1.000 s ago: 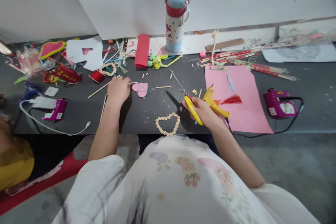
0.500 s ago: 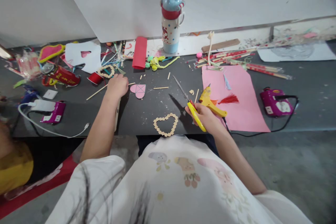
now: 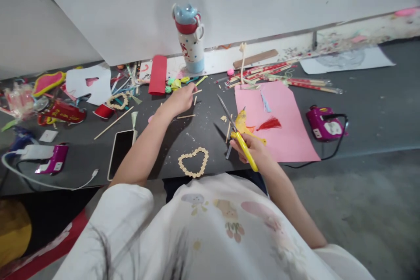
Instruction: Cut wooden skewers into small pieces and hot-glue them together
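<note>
Two hands (image 3: 182, 99), one pair of scissors (image 3: 242, 141).

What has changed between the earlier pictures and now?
The left hand has moved right, past the pink heart, a thin stick at its fingertips; more of the phone shows now. The right hand still holds the scissors, and the heart-shaped outline stays in place.

Just beyond the left hand's (image 3: 182, 97) grip stood a patterned bottle (image 3: 192, 49). Left of that grip, nearer the table edge, lay a phone (image 3: 121, 151); farther left were a red can (image 3: 68, 111) and a white charger (image 3: 36, 152). A drawing sheet (image 3: 348, 59) lay well beyond the right hand's (image 3: 248, 148) grip, rightward.
</note>
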Demonstrator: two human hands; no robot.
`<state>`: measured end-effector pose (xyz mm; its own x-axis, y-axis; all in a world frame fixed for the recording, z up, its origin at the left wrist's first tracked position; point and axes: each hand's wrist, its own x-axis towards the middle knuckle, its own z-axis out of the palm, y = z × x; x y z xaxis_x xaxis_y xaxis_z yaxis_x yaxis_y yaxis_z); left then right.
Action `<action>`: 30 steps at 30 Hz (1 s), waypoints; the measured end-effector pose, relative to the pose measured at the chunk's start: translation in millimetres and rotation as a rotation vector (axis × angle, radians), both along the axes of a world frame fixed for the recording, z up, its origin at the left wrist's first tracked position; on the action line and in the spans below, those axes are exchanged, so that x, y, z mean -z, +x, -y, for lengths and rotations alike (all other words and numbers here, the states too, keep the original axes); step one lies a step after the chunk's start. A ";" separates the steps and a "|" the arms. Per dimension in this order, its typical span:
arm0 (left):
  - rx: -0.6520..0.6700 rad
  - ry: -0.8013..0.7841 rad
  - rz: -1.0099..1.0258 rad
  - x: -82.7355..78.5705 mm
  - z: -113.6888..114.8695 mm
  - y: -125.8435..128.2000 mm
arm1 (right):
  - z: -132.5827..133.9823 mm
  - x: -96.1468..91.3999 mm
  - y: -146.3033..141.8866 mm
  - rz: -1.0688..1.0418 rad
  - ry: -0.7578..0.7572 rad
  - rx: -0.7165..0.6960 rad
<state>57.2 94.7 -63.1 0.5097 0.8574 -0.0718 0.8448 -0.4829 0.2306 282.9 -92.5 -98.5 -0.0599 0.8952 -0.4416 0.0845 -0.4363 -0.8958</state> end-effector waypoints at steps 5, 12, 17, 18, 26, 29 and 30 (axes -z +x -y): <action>0.070 0.070 0.062 17.8 -33.0 63.0 | 2.5 -9.8 23.8 -0.145 -0.068 0.088; 0.190 0.119 -0.106 31.6 -61.1 93.2 | 5.3 -8.7 42.1 -0.227 -0.019 0.158; 0.232 0.164 -0.182 37.6 -69.1 96.8 | 4.5 -7.1 46.5 -0.226 -0.027 0.160; 0.241 0.170 -0.194 38.5 -70.7 97.7 | 4.2 -7.7 47.1 -0.231 -0.030 0.158; 0.250 0.173 -0.200 32.3 -62.9 102.3 | 1.9 -14.4 47.3 -0.284 -0.060 0.185; 0.204 0.069 -0.126 26.1 -37.3 93.6 | 1.4 -15.3 46.5 -0.309 -0.075 0.196; 0.200 0.029 -0.104 24.8 -26.0 89.7 | 1.4 -14.9 46.6 -0.302 -0.073 0.195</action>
